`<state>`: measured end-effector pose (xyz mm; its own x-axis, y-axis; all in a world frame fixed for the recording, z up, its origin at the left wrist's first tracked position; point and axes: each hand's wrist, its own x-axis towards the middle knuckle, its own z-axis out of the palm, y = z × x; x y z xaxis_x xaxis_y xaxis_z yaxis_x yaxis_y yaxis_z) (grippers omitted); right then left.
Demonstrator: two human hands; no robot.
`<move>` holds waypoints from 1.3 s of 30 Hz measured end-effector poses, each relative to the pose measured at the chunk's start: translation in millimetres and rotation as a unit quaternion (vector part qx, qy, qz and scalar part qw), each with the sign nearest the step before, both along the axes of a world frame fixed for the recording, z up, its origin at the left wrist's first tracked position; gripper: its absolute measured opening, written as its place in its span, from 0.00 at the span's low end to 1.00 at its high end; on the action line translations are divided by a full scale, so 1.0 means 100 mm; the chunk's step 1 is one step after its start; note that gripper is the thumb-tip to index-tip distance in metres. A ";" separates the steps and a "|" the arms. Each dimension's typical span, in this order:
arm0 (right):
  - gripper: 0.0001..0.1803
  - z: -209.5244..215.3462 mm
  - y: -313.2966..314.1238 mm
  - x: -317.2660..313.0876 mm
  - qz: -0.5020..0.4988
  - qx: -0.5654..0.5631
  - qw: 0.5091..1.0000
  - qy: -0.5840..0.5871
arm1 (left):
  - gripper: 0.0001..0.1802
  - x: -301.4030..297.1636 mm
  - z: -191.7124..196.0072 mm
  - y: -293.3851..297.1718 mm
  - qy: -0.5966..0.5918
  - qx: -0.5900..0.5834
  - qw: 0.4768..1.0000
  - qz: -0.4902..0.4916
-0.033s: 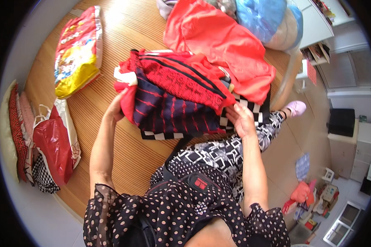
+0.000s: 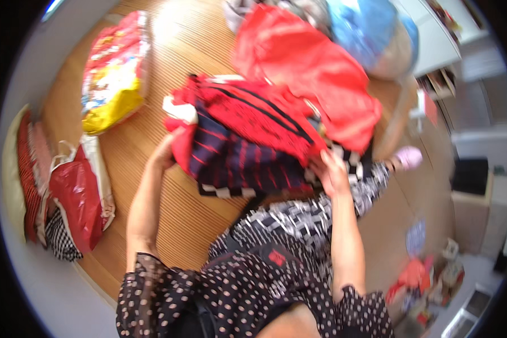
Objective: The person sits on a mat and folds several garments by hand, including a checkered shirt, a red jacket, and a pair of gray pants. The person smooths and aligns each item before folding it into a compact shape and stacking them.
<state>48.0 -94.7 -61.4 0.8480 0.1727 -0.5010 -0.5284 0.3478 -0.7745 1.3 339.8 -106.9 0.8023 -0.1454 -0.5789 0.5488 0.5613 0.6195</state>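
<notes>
In front of me lies a stack of folded clothes (image 2: 236, 141), red on top with black stripes and a dark navy, red-striped piece along the near side. My left hand (image 2: 168, 152) grips the stack's left end, its fingers partly hidden by the cloth. At the right end, my right hand (image 2: 329, 172) holds the edge of the red and navy cloth, fingers bent against it. A black-and-white checked cloth (image 2: 222, 191) shows under the stack. Just beyond lies a coral-red garment (image 2: 304, 53), touching the stack. The picture is slightly blurred.
A red and yellow plastic bag (image 2: 115, 73) lies at far left on the ribbed wooden surface (image 2: 152, 208). Nearer stands a red shopping bag (image 2: 76, 188) beside cushions (image 2: 25, 174). A blue bundled bag (image 2: 366, 28) sits at far right. My leg (image 2: 298, 217) rests along the edge.
My right hand's fingers have closed in on the stack's right edge, where they were spread beside it. The whole view has shifted slightly.
</notes>
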 end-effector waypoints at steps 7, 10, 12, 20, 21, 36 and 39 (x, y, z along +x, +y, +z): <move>0.21 0.20 0.34 0.11 0.088 0.011 0.994 0.070 | 0.30 -0.06 0.13 -0.09 -0.036 0.089 0.995 0.019; 0.27 -0.03 0.54 0.15 0.058 -0.068 0.994 -0.060 | 0.26 0.04 0.22 -0.17 -0.091 0.175 0.980 -0.006; 0.25 -0.09 0.67 0.19 0.043 -0.111 0.987 -0.109 | 0.24 0.02 0.41 -0.29 -0.127 0.219 0.967 0.003; 0.26 0.87 -0.40 0.13 0.018 -0.143 0.985 -0.090 | 0.22 -0.02 0.87 -1.00 -0.343 0.174 0.923 -0.005; 0.25 1.07 -0.59 0.01 0.013 -0.148 0.980 -0.136 | 0.21 -0.03 0.95 -1.18 -0.351 0.188 0.917 -0.019; 0.30 0.13 -2.02 -2.08 -0.176 -0.177 0.966 0.060 | 0.27 -0.61 0.61 -2.03 -0.070 0.117 0.939 -0.316; 0.31 0.07 -2.05 -2.05 -0.191 -0.184 0.963 0.041 | 0.24 -0.22 0.25 -1.46 -0.171 0.277 0.928 -0.179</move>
